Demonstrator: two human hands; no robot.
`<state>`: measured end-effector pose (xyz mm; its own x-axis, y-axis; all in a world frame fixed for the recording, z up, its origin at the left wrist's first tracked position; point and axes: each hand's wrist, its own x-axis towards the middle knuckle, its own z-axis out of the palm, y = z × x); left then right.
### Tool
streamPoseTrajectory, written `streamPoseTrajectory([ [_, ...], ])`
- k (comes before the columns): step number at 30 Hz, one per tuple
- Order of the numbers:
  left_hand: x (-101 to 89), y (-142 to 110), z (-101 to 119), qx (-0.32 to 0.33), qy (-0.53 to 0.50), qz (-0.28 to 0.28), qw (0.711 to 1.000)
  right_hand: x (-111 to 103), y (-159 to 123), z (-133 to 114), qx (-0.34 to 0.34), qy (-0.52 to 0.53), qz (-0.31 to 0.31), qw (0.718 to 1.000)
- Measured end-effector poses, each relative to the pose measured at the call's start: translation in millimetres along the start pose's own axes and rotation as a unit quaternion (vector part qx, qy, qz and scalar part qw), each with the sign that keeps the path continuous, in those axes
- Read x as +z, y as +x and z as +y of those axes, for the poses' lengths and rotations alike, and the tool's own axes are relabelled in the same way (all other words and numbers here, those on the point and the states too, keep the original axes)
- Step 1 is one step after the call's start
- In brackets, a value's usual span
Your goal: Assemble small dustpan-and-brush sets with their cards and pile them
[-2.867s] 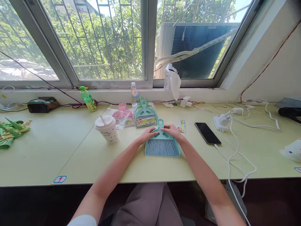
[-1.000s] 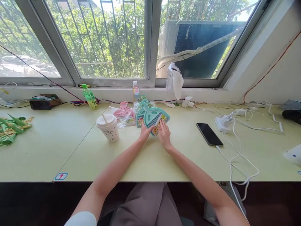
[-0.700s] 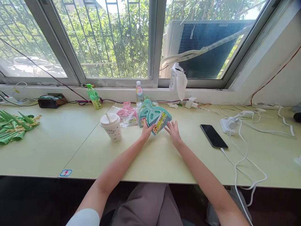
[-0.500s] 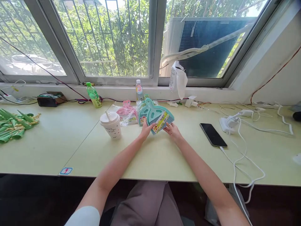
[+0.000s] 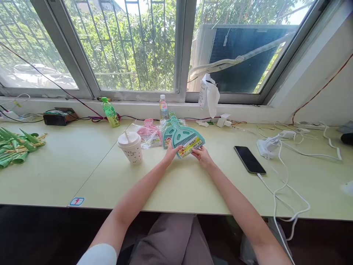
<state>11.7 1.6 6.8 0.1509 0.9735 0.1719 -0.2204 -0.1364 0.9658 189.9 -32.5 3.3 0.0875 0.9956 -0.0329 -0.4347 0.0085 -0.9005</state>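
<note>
A teal mini broom-and-dustpan set [image 5: 184, 137] with a yellow paper label along its bristles lies at the middle of the pale green desk [image 5: 82, 165]. My left hand [image 5: 171, 151] grips its near left corner. My right hand [image 5: 202, 154] pinches its near right edge by the label. Both hands are closed on it. Just behind it lies another teal set in clear wrap [image 5: 167, 129], and a pink set in wrap [image 5: 149, 134] sits to the left.
A white lidded cup with a straw [image 5: 130, 146] stands left of my hands. A black phone [image 5: 249, 159] on a white cable [image 5: 284, 191] lies to the right. A green bottle [image 5: 110, 112], a small water bottle [image 5: 163, 106], a charger and cords line the sill. Green items [image 5: 16, 147] lie far left.
The teal set went from the near middle of the desk to the back beside the wrapped sets. My right hand left it briefly, then closed on its right edge.
</note>
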Motion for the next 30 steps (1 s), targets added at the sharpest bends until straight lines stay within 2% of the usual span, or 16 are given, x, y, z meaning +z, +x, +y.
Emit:
streamPoseTrajectory([
  [4, 0.4, -4.4, 8.6, -0.080, 0.003, -0.035, 0.996, -1.5, -1.0, -1.2, -0.005, 0.007, 0.007, 1.000],
  [10, 0.3, -8.4, 12.4, -0.078, 0.001, -0.052, 0.996, 6.5, -6.2, -5.1, 0.001, -0.015, 0.016, 1.000],
  [14, -0.7, -6.0, 10.3, -0.084, -0.024, -0.039, 0.995, 8.0, -8.7, -25.5, 0.022, -0.147, -0.005, 0.989],
  [16, -2.5, -3.1, 9.6, -0.078, -0.034, -0.024, 0.996, -6.5, -9.1, -47.3, 0.011, -0.246, 0.046, 0.968],
  [19, -4.3, 1.0, 10.3, -0.065, -0.059, -0.002, 0.996, -53.0, -15.3, -85.3, -0.039, -0.363, 0.229, 0.902],
  [21, -3.2, 1.9, 11.5, -0.069, -0.081, 0.001, 0.994, -91.9, -24.5, -104.3, -0.041, -0.410, 0.336, 0.847],
  [22, -1.7, 1.7, 12.0, -0.076, -0.090, -0.001, 0.993, -110.2, -29.8, -110.0, -0.020, -0.473, 0.401, 0.784],
  [23, 0.1, 1.0, 12.1, -0.085, -0.096, -0.004, 0.992, -126.4, -34.7, -113.0, -0.001, -0.529, 0.438, 0.727],
  [25, 4.7, -1.2, 11.0, -0.101, -0.096, -0.009, 0.990, -150.4, -41.7, -112.2, 0.045, -0.614, 0.458, 0.641],
  [27, 9.0, -3.6, 8.5, -0.112, -0.086, -0.010, 0.990, -162.5, -43.6, -106.2, 0.089, -0.658, 0.429, 0.613],
  [30, 12.8, -6.6, 4.9, -0.117, -0.072, -0.012, 0.990, -165.0, -39.1, -97.1, 0.111, -0.694, 0.392, 0.594],
])
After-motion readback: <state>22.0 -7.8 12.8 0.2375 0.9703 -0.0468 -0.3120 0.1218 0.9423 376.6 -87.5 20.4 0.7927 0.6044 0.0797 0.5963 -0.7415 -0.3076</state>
